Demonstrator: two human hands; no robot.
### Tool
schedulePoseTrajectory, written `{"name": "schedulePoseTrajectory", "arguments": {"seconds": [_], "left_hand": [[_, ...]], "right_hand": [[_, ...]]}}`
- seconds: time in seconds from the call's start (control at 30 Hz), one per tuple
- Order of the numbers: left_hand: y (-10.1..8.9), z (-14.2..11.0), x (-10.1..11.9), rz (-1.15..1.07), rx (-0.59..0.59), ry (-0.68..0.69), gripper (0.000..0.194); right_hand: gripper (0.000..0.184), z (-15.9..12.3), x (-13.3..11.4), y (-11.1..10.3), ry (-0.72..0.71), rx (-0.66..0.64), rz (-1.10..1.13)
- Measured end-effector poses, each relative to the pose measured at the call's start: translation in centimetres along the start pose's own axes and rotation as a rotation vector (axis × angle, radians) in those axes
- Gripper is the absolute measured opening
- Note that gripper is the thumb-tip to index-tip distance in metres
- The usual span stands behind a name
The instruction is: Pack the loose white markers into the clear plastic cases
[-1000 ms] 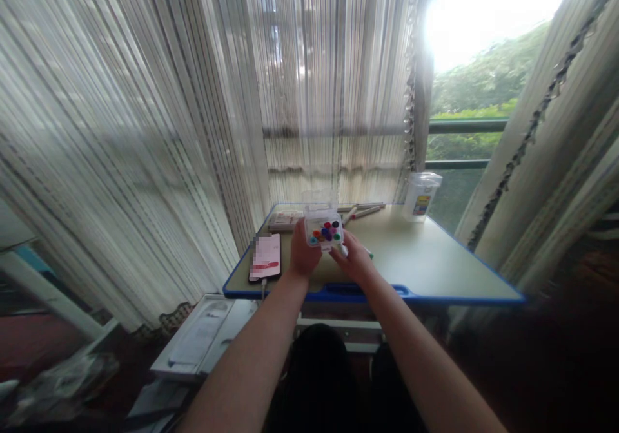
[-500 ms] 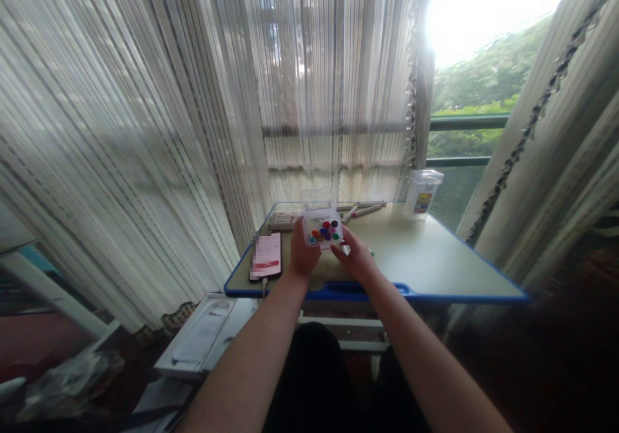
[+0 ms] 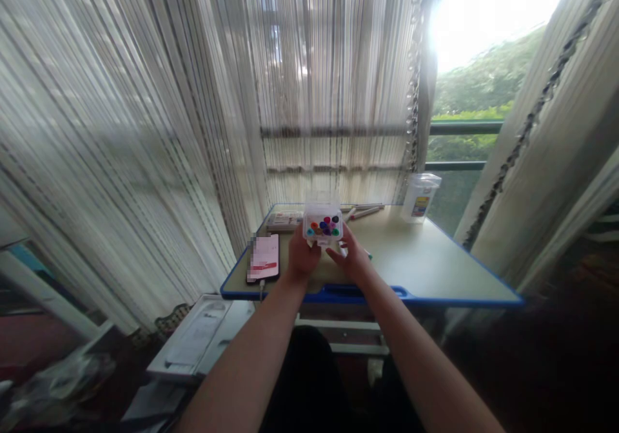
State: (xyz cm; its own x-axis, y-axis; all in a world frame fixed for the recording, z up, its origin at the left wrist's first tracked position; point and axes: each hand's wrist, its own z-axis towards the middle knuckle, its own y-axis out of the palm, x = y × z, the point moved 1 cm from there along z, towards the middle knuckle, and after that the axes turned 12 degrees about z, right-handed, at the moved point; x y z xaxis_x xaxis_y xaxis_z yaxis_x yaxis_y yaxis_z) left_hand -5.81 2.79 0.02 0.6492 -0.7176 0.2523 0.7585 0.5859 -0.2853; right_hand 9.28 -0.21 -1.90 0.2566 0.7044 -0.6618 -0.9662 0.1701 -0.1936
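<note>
Above the near half of the desk I hold a clear plastic case (image 3: 322, 240) with its flap lid raised at the back. The round, coloured ends of several markers (image 3: 324, 225) show inside, in red, black, orange, blue, purple and green. My left hand (image 3: 302, 254) is closed round the left side and underside of the case. At the right side and lower right corner, my right hand (image 3: 353, 254) grips it with curled fingers, the thumb lying below. Something pale with a green end (image 3: 370, 256) shows beside the right hand; its kind is mostly hidden.
A phone (image 3: 264, 258) with a cable lies at the desk's left. Behind are a flat white box (image 3: 284, 221) and several loose markers (image 3: 366, 213). A clear container (image 3: 420, 198) stands at the back right. Blue edging (image 3: 464, 302) rims the desk. Left below sits an open white box (image 3: 193, 336).
The case tips slightly, so its front wall shows more and the lid looks lower. Both hands stay on it. The view shifts a little.
</note>
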Motion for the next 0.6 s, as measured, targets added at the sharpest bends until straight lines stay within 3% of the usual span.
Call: {"name": "schedulePoseTrajectory", "arguments": {"seconds": [0.3, 0.6], "left_hand": [[-0.32, 0.12, 0.49, 0.065, -0.01, 0.095, 0.052], [-0.46, -0.08, 0.72, 0.081, -0.101, 0.122, 0.042]], "right_hand": [[0.05, 0.09, -0.78, -0.27, 0.089, 0.026, -0.022], [0.05, 0.02, -0.29, -0.42, -0.013, 0.028, -0.032]]}}
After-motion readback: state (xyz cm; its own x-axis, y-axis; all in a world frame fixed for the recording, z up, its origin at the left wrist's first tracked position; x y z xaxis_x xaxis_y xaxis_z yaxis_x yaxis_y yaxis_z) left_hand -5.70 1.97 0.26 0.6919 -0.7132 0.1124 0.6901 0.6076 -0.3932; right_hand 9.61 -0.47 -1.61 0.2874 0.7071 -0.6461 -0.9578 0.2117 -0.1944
